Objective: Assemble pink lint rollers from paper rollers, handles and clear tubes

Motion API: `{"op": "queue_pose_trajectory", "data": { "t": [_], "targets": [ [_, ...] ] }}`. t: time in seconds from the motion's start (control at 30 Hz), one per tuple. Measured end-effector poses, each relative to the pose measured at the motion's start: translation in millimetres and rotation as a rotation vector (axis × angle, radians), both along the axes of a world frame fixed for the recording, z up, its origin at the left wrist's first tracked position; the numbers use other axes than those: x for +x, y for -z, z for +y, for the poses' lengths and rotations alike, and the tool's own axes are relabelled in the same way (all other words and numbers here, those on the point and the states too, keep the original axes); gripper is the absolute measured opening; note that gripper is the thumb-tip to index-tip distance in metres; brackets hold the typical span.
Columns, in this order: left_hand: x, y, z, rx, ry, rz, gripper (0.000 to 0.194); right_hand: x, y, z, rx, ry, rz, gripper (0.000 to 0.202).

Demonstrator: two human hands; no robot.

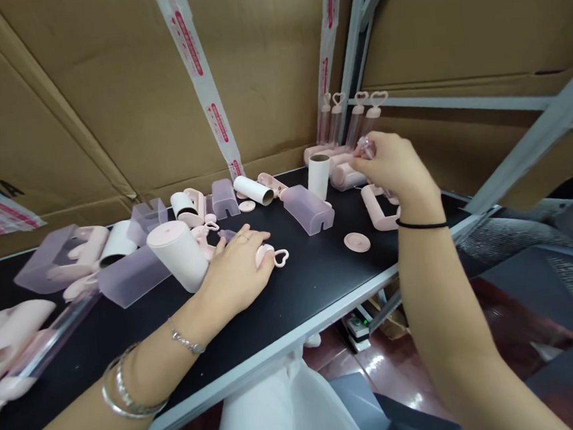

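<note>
My left hand reaches over the black work surface, its fingers curled on a pink piece with a heart-shaped loop. Beside that wrist leans a white roll with a pink cap. At the back right my right hand pinches a small clear pinkish part, above a pink cylinder. A pink frame-like handle lies below this hand. Left of it stands a white cardboard tube, next to a translucent purple cover. A pink disc lies flat near the front edge.
Several purple covers, white tubes and pink parts spread across the left of the black surface. Clear tubes with heart-shaped tops stand at the back right. Cardboard walls the back; a metal frame crosses the right. A person's patterned sleeve shows there.
</note>
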State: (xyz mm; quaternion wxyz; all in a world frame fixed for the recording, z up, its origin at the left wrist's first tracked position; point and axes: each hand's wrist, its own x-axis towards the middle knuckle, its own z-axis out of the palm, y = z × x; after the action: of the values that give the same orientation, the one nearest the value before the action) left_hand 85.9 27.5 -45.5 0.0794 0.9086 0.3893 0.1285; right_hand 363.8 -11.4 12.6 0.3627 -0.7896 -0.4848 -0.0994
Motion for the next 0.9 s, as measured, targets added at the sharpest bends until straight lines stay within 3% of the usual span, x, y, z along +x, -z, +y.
{"op": "queue_pose_trajectory", "data": {
  "t": [0.1, 0.2, 0.27, 0.4, 0.47, 0.63, 0.77, 0.9],
  "targets": [
    [-2.6, 1.8, 3.1, -0.081, 0.041, -0.147, 0.042, -0.2, -1.3, -5.7, -0.014, 0.082, -0.030, 0.007],
    [-3.0, 0.5, 6.8, -0.112, 0.131, -0.181, 0.034, 3.5, -8.8, -31.6, 0.017, 0.162, -0.015, 0.013],
    [-2.9, -0.8, 8.7, -0.113, 0.208, -0.155, 0.028, 7.8, -11.7, -49.3, -0.083, 0.167, 0.025, 0.018],
    [-3.3, -1.5, 10.0, -0.122, 0.240, -0.191, 0.022, 14.9, -2.2, -58.3, -0.546, 0.054, 0.069, 0.027],
    [-4.0, -1.0, 9.9, -0.139, 0.206, -0.225, 0.020, 16.1, 7.8, -52.3, -0.661, 0.023, 0.049, 0.030],
    [-7.8, -2.7, 7.9, -0.146, 0.098, -0.228, 0.026, 11.2, 20.9, -42.5, -0.733, -0.010, -0.074, 0.022],
    [-9.5, -8.4, 3.7, 0.025, 0.156, -0.138, 0.029, 2.9, 18.0, -48.3, -0.719, -0.153, -0.081, 0.013],
    [-8.3, -10.5, -0.9, 0.149, 0.180, -0.148, 0.029, -2.3, 19.6, -55.8, -0.717, -0.290, -0.002, 0.026]
  ]
}}
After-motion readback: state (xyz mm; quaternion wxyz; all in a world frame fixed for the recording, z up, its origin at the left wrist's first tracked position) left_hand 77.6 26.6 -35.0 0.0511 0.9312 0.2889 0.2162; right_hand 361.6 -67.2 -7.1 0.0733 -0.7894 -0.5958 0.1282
